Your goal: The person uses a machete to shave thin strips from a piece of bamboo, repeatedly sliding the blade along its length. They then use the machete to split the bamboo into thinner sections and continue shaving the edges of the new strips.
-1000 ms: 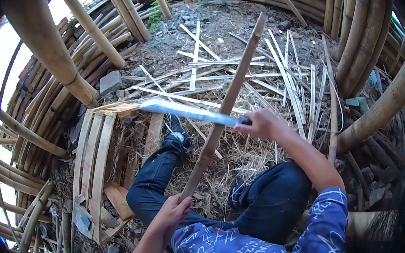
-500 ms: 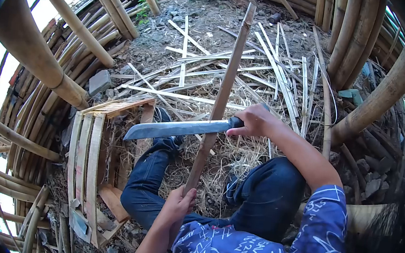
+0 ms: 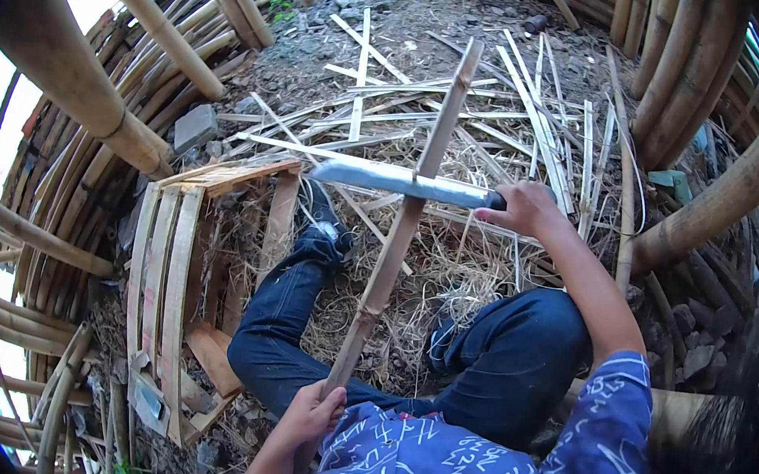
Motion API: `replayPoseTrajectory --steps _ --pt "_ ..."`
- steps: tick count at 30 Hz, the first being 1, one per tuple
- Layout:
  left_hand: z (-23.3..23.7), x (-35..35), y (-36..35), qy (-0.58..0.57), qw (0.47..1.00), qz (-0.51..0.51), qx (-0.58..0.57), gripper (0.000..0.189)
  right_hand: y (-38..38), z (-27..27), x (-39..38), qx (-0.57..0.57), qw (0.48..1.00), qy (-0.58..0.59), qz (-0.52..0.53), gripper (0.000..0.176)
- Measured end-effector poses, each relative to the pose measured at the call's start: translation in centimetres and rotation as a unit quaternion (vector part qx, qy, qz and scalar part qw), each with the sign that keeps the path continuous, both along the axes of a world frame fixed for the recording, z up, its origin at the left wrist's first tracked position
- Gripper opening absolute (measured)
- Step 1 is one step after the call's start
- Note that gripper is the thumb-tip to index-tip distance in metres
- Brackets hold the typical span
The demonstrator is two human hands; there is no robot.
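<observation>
Head view: one bamboo strip (image 3: 385, 279), centre of frame, long axis slanting from bottom centre towards upper centre. Left hand (image 3: 310, 417), bottom centre: grip closed round strip's lower part. Right hand (image 3: 532, 210), right of centre, nearer the crossing: grip closed on long knife (image 3: 367, 176), blade pointing left across strip's upper half.

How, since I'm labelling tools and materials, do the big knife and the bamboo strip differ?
The knife has a silvery blade and dark handle; the strip is brown and jointed. The strip is longer than the knife. The knife lies crosswise, in the right hand; the strip points away from the body, in the left hand. Both are long and narrow.
</observation>
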State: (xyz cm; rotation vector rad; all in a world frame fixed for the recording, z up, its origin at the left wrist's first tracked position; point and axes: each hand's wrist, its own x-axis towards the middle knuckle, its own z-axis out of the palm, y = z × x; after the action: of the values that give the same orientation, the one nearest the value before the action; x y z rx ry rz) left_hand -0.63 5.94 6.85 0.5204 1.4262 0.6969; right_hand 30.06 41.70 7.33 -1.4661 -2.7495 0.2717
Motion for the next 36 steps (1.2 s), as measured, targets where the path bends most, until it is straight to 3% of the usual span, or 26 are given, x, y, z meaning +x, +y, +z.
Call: replayPoseTrajectory --steps 2,9,15,17,18,19,21,22,23,29,31,33,35,36 --pt "-0.9 -0.3 -0.7 -0.012 1.0 -0.001 -0.008 0.017 -0.4 -0.3 0.2 0.009 0.999 -0.045 0.015 0.073" --pt "0.1 -1.9 -2.0 0.006 1.0 -0.02 0.002 0.017 0.3 -1.0 1.1 0.074 0.996 -0.015 0.053 0.076" --pt "-0.5 -2.3 -2.6 0.024 0.999 0.03 -0.023 0.018 -1.4 1.1 -2.5 0.002 0.998 -0.039 0.053 0.071" --pt "-0.7 -2.3 -2.1 0.027 0.999 0.027 -0.013 0.018 -2.1 1.7 -3.6 -0.017 0.993 -0.028 0.111 0.069" --pt "-0.8 -2.2 -1.9 0.025 0.999 0.027 -0.002 0.018 -2.9 2.0 -4.2 0.01 0.987 0.053 0.152 0.055" --pt "-0.8 -1.9 -1.9 0.024 0.999 0.029 -0.001 0.018 -2.8 2.6 -4.7 0.011 0.987 0.051 0.154 0.055" --pt "-0.6 -1.9 -1.9 0.033 0.999 0.009 0.007 0.018 -2.6 3.4 -5.5 -0.004 0.991 -0.036 0.131 0.055" --pt "-0.6 -2.0 -2.4 0.031 0.999 0.009 0.003 0.018 -1.0 2.3 -4.6 -0.009 0.993 0.011 0.118 0.054" --pt "-0.6 -2.3 -3.1 0.049 0.999 -0.005 0.005 0.019 0.3 1.4 -3.1 -0.029 0.999 0.033 0.028 0.062" --pt "-1.7 -3.3 -2.7 0.07 0.995 -0.067 0.02 0.02 -0.4 1.0 -0.9 0.039 0.997 -0.062 0.03 0.072" --pt "-2.1 -3.5 -2.7 0.063 0.997 -0.044 -0.005 0.02 -1.2 2.2 -1.2 -0.019 0.996 -0.09 0.013 0.074" --pt "-1.7 -2.6 -1.9 0.053 0.998 -0.045 0.002 0.019 -1.6 2.2 -2.4 -0.01 0.998 -0.049 0.035 0.073" --pt "-1.1 -2.5 -2.3 0.052 0.998 -0.036 0.003 0.018 -1.7 1.4 -3.9 0.07 0.985 0.022 0.156 0.065" --pt "-0.9 -2.7 -2.4 0.05 0.998 -0.033 0.011 0.018 -1.7 2.6 -4.2 0.033 0.988 0.028 0.149 0.066"
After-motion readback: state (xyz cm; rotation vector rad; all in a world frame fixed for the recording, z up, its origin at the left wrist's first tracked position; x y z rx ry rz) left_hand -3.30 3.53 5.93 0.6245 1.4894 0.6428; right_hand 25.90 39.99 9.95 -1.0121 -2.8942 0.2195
